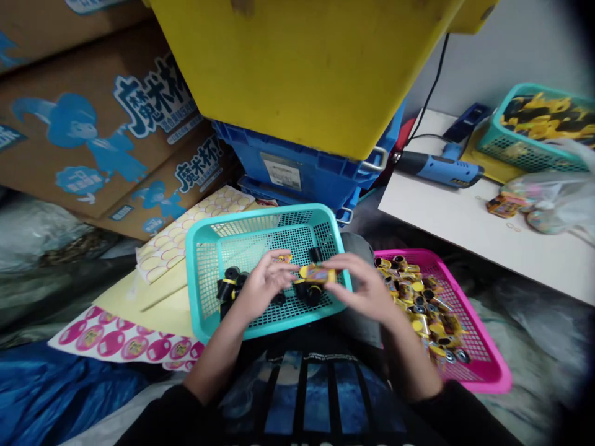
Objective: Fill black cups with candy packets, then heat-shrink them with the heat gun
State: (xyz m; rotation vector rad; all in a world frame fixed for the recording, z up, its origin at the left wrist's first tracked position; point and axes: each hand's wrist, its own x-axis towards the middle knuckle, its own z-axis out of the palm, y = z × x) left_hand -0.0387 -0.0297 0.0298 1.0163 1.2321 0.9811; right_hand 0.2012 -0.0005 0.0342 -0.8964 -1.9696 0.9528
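My right hand (356,282) grips a small yellow cylinder with a colourful printed label (318,274) between thumb and fingers, above the turquoise basket (337,241). My left hand (269,279) is beside the cylinder's left end, its fingers loosely stretched and slightly blurred. A small yellow-orange printed piece (285,258) shows at the left fingertips; I cannot tell whether they touch it. Black cylinders with yellow bands (227,288) lie in the basket's left part. More black pieces (313,294) are under the right hand.
A pink basket (483,328) on the right holds many labelled yellow cylinders (418,297). Pink-circle sticker sheets (134,347) lie left. Blue crates (307,167) and a yellow bin (297,68) stand ahead, cartons (93,148) left. A blue heat gun (441,168) lies on the white table (534,254).
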